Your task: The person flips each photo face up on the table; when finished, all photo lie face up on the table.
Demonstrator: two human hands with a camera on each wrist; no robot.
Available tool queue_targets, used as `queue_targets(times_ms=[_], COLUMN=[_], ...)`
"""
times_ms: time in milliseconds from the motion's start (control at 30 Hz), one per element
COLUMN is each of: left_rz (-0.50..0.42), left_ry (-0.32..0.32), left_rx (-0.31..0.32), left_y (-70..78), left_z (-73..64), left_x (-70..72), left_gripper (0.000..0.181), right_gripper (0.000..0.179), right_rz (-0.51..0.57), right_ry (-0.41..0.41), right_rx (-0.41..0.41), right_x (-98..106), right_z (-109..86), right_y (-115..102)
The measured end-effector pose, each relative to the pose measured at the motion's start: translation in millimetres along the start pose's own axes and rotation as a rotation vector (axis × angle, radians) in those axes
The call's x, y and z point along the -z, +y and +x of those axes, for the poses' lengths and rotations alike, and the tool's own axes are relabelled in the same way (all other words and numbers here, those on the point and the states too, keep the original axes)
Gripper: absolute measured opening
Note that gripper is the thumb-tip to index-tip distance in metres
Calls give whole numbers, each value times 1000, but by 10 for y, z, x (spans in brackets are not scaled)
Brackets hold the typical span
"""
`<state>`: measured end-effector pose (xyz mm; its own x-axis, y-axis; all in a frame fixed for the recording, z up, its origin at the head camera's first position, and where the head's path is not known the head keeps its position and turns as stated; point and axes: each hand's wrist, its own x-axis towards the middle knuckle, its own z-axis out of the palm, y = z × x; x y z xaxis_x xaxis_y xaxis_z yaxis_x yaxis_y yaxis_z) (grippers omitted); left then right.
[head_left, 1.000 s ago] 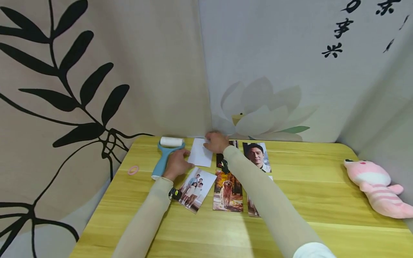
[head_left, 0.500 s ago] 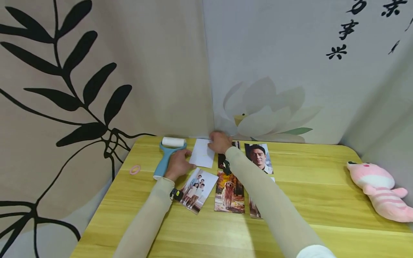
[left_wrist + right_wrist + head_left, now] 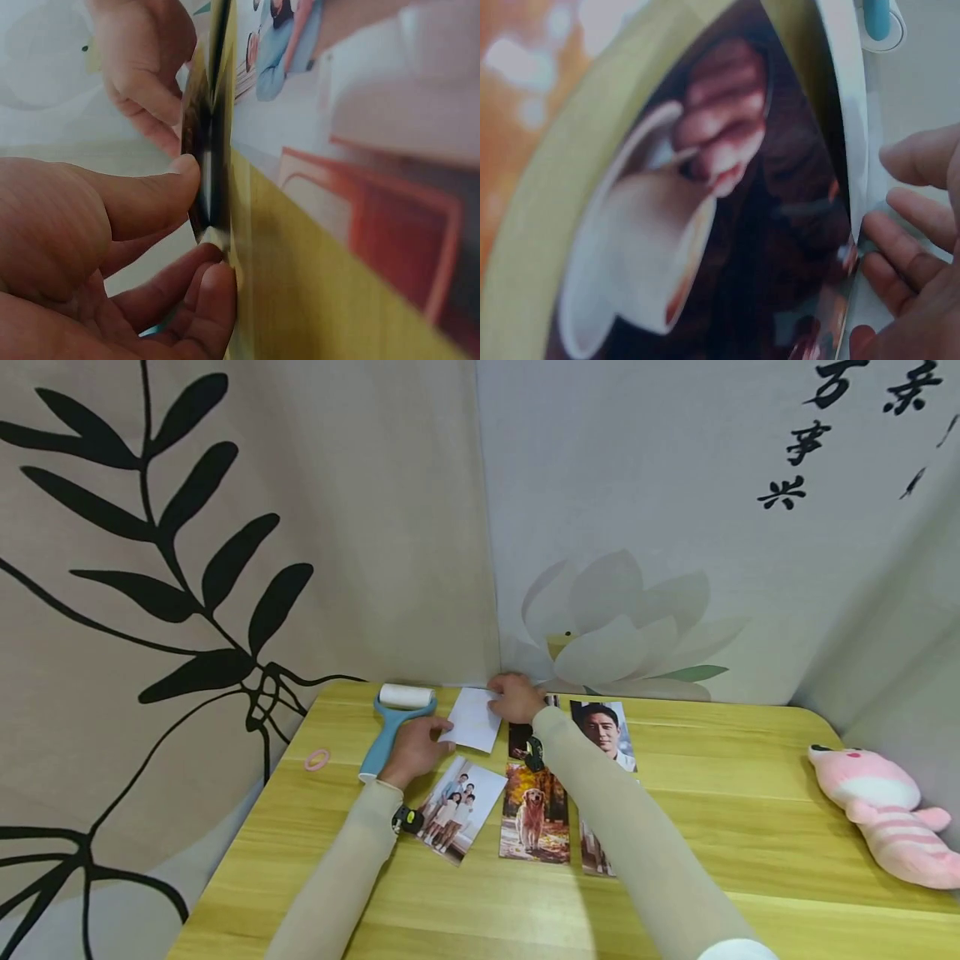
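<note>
A photo lying white back up [image 3: 472, 720] is at the table's rear edge, between my hands. My left hand [image 3: 414, 750] pinches its near left corner between thumb and fingers; in the left wrist view the photo's dark printed face [image 3: 202, 142] shows edge-on, lifted a little. My right hand [image 3: 517, 697] touches its right edge with bent fingers; in the right wrist view thumb and fingers stand apart beside the white edge [image 3: 853, 127]. Under the right wrist lies a photo of a hand with a cup [image 3: 652, 240]. A family photo [image 3: 461, 810] lies tilted below the left hand.
A blue lint roller [image 3: 382, 743] lies left of my left hand, with a pink ring [image 3: 317, 760] beyond it. A dog photo [image 3: 534, 814], a man's portrait [image 3: 600, 727] and a partly covered photo [image 3: 595, 847] lie rightward. A pink plush toy [image 3: 873, 810] rests far right.
The left fingers have come onto the white-backed photo's left edge, and the photo has turned and lifted slightly. The right hand stays at its right edge. The head view has shifted a little.
</note>
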<state>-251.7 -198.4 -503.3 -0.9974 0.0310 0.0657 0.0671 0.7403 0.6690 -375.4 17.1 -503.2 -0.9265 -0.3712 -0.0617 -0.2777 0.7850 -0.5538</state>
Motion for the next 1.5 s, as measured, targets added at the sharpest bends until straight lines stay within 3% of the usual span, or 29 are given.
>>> queue_targets(times_ms=[167,400,567,833,1100,1333,1500], left_rz=[-14,-39,-43,-21,-91,-152,-175], left_ry=[-13,-17,-14,11,-2,9,-2], left_rx=[-16,13,13,34,94,105,130], left_y=[38,36,28,57,159,262,298], left_z=[-14,-32,-44,-35,-88,-164,-196], left_x=[5,9,0,-31,-53,-84,-124], left_gripper=[33,33,34,35,35,34,34], right_gripper=[46,49,52,53,62,42,39], right_rz=[57,234,343,560,838,900,944], right_ry=[33,138,179,152,164,170,155], right_rx=[-10,-6,-66,-69,-119,-119,-94], right_x=[23,-2,-23,-78,-108,-56,-45], right_z=[-85,-232,-324,-451,-583,-711,-813], right_y=[32,43,45,28,8,-29,-56])
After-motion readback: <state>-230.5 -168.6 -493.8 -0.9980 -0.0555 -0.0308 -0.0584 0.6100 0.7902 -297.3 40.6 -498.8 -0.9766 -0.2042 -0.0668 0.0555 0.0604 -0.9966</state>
